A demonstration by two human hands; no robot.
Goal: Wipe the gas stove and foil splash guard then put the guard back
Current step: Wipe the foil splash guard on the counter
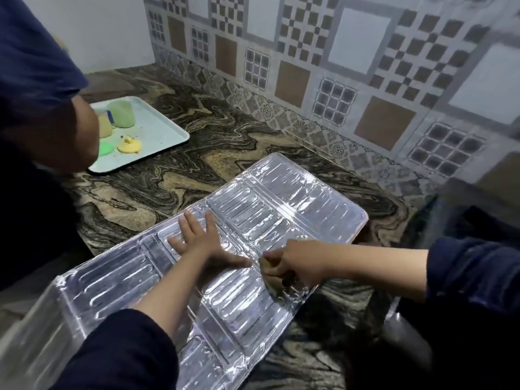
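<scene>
Foil splash guard (pixel 253 220) laid flat and unfolded on the marbled stone counter (pixel 225 130), its long axis running from the near left corner toward the tiled wall (pixel 337 66) at the far right; the near left end hangs over the counter edge. The left hand (pixel 202 237) lies open, palm down with fingers spread, pressing the middle panel against the counter, while the right hand (pixel 292 266) is curled round a small dull-yellow cloth or sponge (pixel 271 277) and bears on the guard's near long edge. The two hands are close together, the left thumb nearly reaching the wiper. The guard reads as thin, embossed sheet: probably very light, easily creased at the fold lines, and slick enough to skate on polished stone, so a flat steadying palm suits it better than a pinch. For lifting, the stiffer rolled border and the panel folds look the safest holds, taken with both hands. A pale tray (pixel 157 128) with small cups and lids stands well apart at the far left. No stove can be made out with certainty.
</scene>
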